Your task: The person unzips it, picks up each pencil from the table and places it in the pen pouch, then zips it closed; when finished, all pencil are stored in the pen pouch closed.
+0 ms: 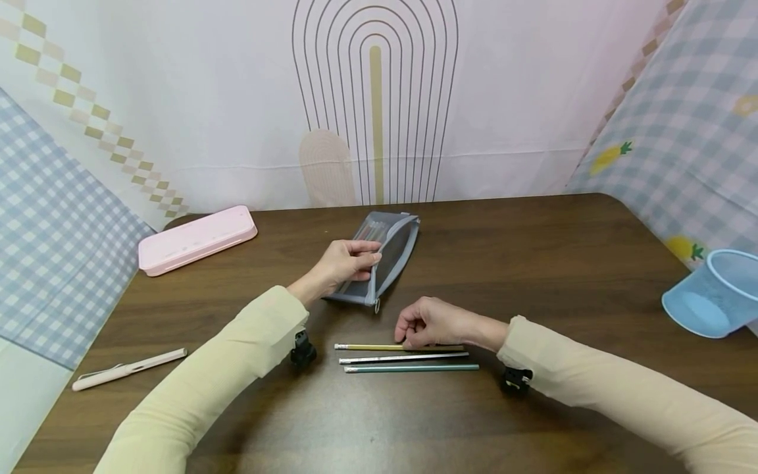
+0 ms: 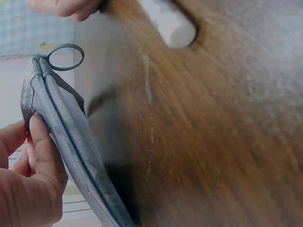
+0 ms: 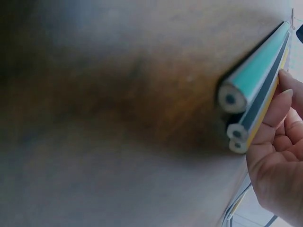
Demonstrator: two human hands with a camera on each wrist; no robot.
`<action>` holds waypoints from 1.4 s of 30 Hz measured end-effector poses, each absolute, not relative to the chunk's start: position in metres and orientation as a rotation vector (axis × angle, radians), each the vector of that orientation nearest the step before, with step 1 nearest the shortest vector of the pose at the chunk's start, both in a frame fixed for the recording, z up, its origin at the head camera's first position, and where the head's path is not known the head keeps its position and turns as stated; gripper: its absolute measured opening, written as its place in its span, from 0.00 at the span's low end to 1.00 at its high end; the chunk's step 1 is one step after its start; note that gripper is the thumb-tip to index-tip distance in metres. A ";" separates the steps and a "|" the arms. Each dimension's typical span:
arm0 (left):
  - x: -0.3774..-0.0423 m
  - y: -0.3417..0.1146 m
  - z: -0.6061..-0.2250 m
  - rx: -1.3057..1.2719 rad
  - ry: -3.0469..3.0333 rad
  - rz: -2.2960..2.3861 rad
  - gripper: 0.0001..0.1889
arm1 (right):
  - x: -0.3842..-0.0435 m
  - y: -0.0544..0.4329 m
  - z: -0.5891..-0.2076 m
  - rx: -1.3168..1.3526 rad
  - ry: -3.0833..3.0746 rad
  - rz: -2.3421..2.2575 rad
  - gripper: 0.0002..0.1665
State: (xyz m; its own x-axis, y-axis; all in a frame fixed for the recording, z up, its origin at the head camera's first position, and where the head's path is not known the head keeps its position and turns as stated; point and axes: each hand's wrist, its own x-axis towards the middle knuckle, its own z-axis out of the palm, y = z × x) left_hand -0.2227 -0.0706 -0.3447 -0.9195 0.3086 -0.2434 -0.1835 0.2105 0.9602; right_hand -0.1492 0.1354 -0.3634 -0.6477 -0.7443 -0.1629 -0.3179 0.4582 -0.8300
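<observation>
Midway across the surface (image 1: 533,263), a yellow pencil (image 1: 370,347) lies pinched in the right hand (image 1: 437,322), its grip nearly closed, beside a silver pencil (image 1: 403,358) and a green pencil (image 1: 413,368). Beyond, the left hand (image 1: 345,262) pinches the mesh pouch (image 1: 393,253) by one edge, likely to spread its mouth.

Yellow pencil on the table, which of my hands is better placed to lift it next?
Probably your right hand: its curled fingers are right at the yellow pencil. Your left hand lies farther off and is busy gripping the unzipped mesh pouch.
</observation>
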 end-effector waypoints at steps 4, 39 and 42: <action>-0.223 -0.070 -0.346 0.111 2.105 1.757 0.19 | -0.149 0.135 -0.362 -0.957 2.236 -1.033 0.03; -0.223 -0.070 -0.344 0.116 2.102 1.777 0.19 | -0.164 0.152 -0.349 -0.692 2.350 -1.457 0.04; -0.223 -0.070 -0.344 0.112 2.106 1.767 0.20 | -0.167 0.154 -0.350 -0.468 2.296 -1.600 0.10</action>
